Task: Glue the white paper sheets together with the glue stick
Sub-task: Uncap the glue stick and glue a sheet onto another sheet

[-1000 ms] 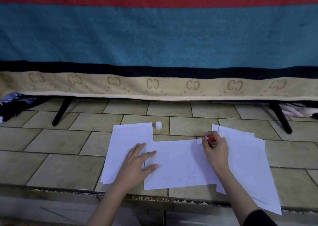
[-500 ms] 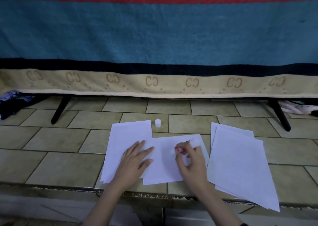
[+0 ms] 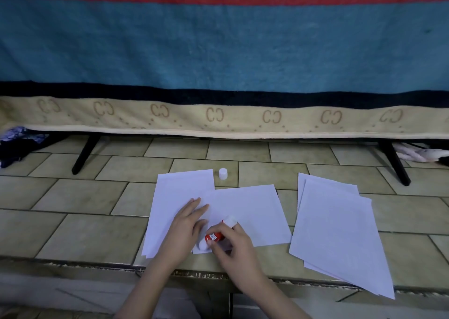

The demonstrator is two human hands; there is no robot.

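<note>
Two white sheets lie overlapped on the tiled floor: a left sheet [image 3: 175, 197] and a middle sheet [image 3: 252, 209] on top of its right edge. My left hand [image 3: 184, 229] presses flat on the overlap, fingers spread. My right hand [image 3: 230, 243] grips a red-and-white glue stick [image 3: 215, 236], tilted, its lower white end touching the near left corner of the middle sheet. The stick's white cap [image 3: 223, 173] stands on the floor just behind the sheets.
A stack of more white sheets [image 3: 340, 233] lies to the right, reaching over the step's front edge [image 3: 73, 264]. Behind, a striped blanket [image 3: 218, 51] hangs over a frame with black legs [image 3: 85, 152]. Bundled cloth sits at far left and far right.
My right hand has slid the glue stick from the middle sheet's far right corner down to its near left corner. The left hand stayed on the paper.
</note>
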